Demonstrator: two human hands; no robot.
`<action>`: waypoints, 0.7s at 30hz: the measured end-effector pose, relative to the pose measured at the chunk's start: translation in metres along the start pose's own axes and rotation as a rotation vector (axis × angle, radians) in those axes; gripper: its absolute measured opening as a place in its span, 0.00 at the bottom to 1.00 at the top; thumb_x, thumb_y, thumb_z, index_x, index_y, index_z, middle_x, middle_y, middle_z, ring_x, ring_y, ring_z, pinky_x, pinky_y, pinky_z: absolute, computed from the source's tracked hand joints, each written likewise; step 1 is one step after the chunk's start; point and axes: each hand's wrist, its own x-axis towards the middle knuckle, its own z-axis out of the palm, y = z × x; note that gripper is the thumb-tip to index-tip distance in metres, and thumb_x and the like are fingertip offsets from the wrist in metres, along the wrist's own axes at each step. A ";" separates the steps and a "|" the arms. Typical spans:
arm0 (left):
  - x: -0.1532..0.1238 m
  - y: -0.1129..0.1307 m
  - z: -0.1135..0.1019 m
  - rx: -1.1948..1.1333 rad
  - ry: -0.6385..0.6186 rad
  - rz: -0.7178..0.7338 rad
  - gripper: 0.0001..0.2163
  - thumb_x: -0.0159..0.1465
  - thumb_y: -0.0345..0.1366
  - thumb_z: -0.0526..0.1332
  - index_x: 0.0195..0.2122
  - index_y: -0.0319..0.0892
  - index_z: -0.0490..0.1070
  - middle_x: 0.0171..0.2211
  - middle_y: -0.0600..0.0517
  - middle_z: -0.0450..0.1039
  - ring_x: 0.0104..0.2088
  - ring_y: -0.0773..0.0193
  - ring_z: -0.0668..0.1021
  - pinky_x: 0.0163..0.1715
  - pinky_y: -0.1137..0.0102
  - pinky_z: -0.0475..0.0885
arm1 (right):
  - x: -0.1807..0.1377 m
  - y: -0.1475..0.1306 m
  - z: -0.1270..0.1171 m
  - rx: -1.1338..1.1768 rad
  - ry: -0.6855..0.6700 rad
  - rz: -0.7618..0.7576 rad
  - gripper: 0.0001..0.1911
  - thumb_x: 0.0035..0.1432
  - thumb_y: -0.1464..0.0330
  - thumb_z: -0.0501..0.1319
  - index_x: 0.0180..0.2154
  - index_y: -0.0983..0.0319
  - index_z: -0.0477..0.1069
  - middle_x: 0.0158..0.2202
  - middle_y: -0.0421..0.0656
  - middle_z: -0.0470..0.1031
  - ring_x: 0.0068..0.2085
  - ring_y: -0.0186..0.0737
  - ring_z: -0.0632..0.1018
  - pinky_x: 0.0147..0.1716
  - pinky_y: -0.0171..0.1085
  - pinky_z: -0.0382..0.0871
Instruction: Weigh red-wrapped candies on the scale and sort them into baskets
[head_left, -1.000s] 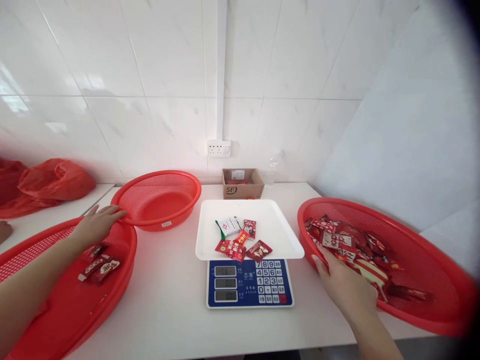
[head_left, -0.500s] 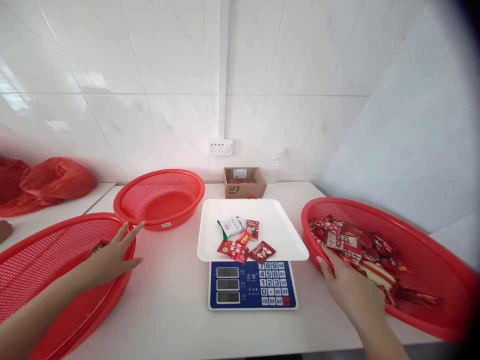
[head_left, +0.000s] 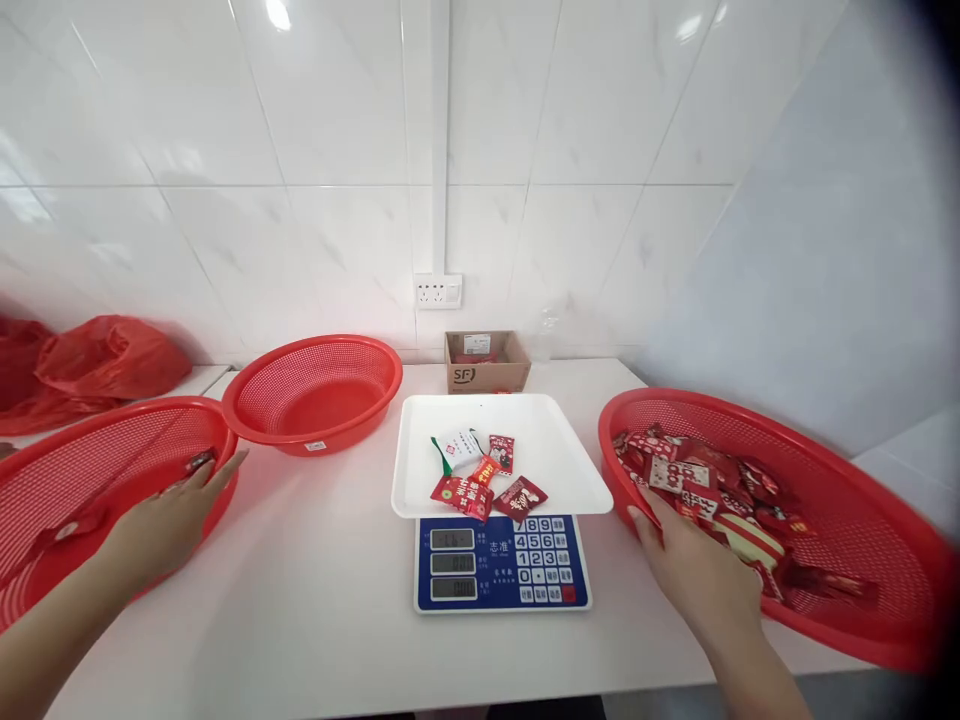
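My left hand (head_left: 169, 515) is closed over the near right rim of the left red plastic basket (head_left: 161, 408), its fingers partly hidden. A few small wrapped pieces show inside this basket. My right hand (head_left: 697, 570) grips the near left rim of the right red basket (head_left: 832, 465), thumb on the outside. Many red snack packets (head_left: 709, 480) lie in that basket. Between my hands stands a blue digital scale (head_left: 502, 565) with a white tray (head_left: 420, 450). On the tray lie several small packets (head_left: 465, 495), mostly red, one white and green.
A third red basket (head_left: 315, 445) stands behind the left one. At the back is a small cardboard box (head_left: 487, 375) with red items, under a wall socket (head_left: 439, 291). Red plastic bags (head_left: 112, 355) lie at the far left. A tiled wall closes off the back.
My left hand has moved left and come down onto the basket rim from a spread pose. The left basket has shifted left and away. My right hand stays on its basket.
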 end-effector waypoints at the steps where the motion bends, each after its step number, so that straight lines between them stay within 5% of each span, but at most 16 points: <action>1: 0.001 -0.002 0.000 0.058 -0.003 -0.007 0.31 0.53 0.27 0.45 0.60 0.45 0.56 0.57 0.42 0.63 0.40 0.45 0.78 0.34 0.52 0.72 | 0.000 0.000 0.000 -0.004 0.004 -0.001 0.29 0.63 0.58 0.35 0.59 0.55 0.58 0.44 0.48 0.76 0.38 0.53 0.77 0.31 0.48 0.69; 5: 0.013 0.006 0.004 0.152 0.068 -0.006 0.27 0.61 0.36 0.46 0.63 0.38 0.49 0.61 0.40 0.55 0.60 0.44 0.60 0.50 0.50 0.63 | -0.001 -0.001 0.000 -0.020 0.022 -0.002 0.28 0.63 0.58 0.35 0.58 0.55 0.59 0.44 0.48 0.76 0.37 0.52 0.78 0.30 0.47 0.69; 9: 0.030 0.037 0.015 0.074 0.106 0.147 0.29 0.62 0.46 0.47 0.62 0.37 0.49 0.63 0.41 0.52 0.63 0.47 0.52 0.57 0.51 0.53 | -0.001 -0.001 0.001 -0.018 0.017 0.001 0.28 0.63 0.58 0.35 0.59 0.56 0.58 0.45 0.48 0.76 0.38 0.52 0.77 0.30 0.47 0.69; 15: 0.056 0.078 0.022 -0.040 0.064 0.220 0.20 0.65 0.39 0.41 0.52 0.40 0.64 0.49 0.43 0.70 0.53 0.52 0.69 0.55 0.51 0.56 | 0.000 -0.001 0.002 -0.024 0.035 -0.013 0.27 0.63 0.59 0.36 0.59 0.56 0.58 0.45 0.49 0.76 0.39 0.51 0.77 0.32 0.46 0.69; 21: 0.051 0.115 0.019 -0.214 0.154 0.305 0.17 0.65 0.38 0.45 0.49 0.40 0.67 0.45 0.44 0.73 0.47 0.54 0.73 0.54 0.53 0.60 | 0.002 0.001 0.004 -0.033 0.044 0.003 0.27 0.63 0.58 0.37 0.58 0.56 0.60 0.43 0.49 0.77 0.37 0.50 0.78 0.30 0.45 0.69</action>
